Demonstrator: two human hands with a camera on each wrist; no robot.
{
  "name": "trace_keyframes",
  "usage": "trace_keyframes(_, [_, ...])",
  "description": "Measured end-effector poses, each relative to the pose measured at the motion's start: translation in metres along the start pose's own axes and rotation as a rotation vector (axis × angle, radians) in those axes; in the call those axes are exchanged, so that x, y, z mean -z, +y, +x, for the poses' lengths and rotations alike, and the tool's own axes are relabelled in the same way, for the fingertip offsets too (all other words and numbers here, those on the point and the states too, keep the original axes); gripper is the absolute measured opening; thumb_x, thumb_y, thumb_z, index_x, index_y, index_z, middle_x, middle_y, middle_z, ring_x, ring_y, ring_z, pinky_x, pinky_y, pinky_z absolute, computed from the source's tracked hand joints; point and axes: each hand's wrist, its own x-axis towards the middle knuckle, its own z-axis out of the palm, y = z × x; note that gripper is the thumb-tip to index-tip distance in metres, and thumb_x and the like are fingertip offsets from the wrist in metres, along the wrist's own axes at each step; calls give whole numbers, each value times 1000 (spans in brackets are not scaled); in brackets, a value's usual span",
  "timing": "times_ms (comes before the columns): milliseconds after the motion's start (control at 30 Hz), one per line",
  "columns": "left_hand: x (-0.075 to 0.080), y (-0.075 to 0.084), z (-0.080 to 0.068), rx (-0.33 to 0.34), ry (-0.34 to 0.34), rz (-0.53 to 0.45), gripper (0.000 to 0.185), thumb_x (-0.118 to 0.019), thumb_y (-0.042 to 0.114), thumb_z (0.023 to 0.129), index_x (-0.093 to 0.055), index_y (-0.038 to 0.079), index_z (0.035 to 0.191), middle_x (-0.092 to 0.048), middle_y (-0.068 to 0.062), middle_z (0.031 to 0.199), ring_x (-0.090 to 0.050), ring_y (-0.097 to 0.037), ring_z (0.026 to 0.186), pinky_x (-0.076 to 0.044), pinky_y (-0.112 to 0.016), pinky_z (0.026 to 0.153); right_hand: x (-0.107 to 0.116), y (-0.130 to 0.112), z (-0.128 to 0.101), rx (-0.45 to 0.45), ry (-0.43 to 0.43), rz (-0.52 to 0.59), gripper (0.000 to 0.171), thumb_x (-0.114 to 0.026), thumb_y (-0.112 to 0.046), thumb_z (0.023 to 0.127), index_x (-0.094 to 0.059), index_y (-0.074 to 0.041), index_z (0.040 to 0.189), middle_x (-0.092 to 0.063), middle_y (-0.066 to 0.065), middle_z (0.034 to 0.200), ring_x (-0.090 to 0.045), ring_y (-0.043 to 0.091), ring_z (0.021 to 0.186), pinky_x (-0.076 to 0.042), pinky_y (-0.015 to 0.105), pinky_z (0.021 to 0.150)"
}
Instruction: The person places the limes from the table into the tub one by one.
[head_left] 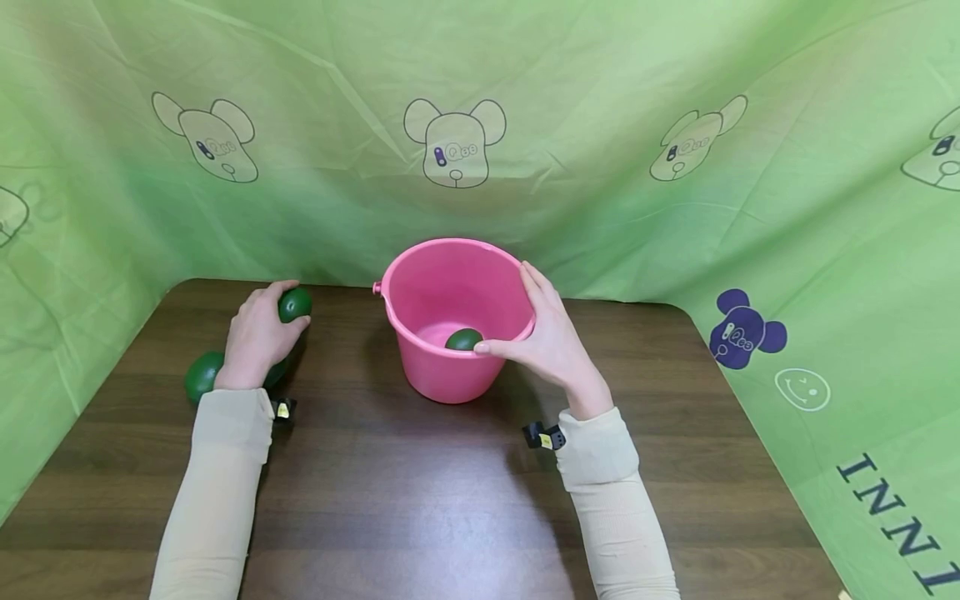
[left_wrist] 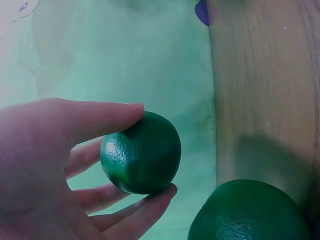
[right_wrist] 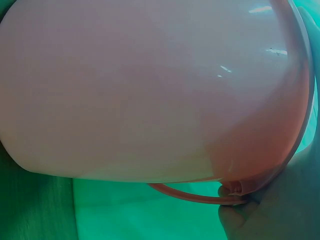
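1. Head view shows the left hand (head_left: 258, 337) holding a small round dark green lime (head_left: 295, 304) at its fingertips, over the far left part of the dark wooden table (head_left: 420, 492).
2. Left wrist view makes the grip clear: the thumb lies on top of this lime (left_wrist: 141, 152) and the other fingers (left_wrist: 142, 212) curl under it, so the fruit is pinched between them and not deep in the palm. I judge it better to keep this pinch firm, because the skin looks smooth and glossy.
3. A second dark green lime (head_left: 202, 375) lies on the table just beside the wrist of this hand, behind the fingers. The hand should rise clear of it so that it does not roll.
4. The right hand (head_left: 551, 342) grips the rim of the round pink plastic bucket (head_left: 427, 287): the thumb lies along the near edge and the fingers go along the right side of the rim. This seems to steady the bucket well.
5. One more green lime (head_left: 463, 339) lies already inside on the bottom, just beyond the right thumb.
6. For a good placing, I think the held lime should come over the open left side of the rim, away from the right fingers, and be lowered inside before the pinch opens.
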Motion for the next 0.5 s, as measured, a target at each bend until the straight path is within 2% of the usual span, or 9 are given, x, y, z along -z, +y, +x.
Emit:
trace_keyframes(267, [-1, 6, -1, -38, 47, -36, 60, -69, 19, 97, -47, 6, 151, -48, -32, 140, -53, -53, 114, -45, -68, 89, 0, 0, 0, -6, 4, 4, 124, -95, -47, 66, -23, -21, 164, -22, -8, 164, -24, 19, 147, -34, 53, 112])
trace_keyframes(500, [1, 13, -2, -75, 104, -69, 59, -70, 20, 96, -50, 8, 149, -50, -30, 139, -54, -53, 113, -45, -67, 87, 0, 1, 0, -9, 4, -4, 126, -91, -61, 64, -23, -25, 164, -22, -7, 165, -24, 18, 147, -34, 52, 112])
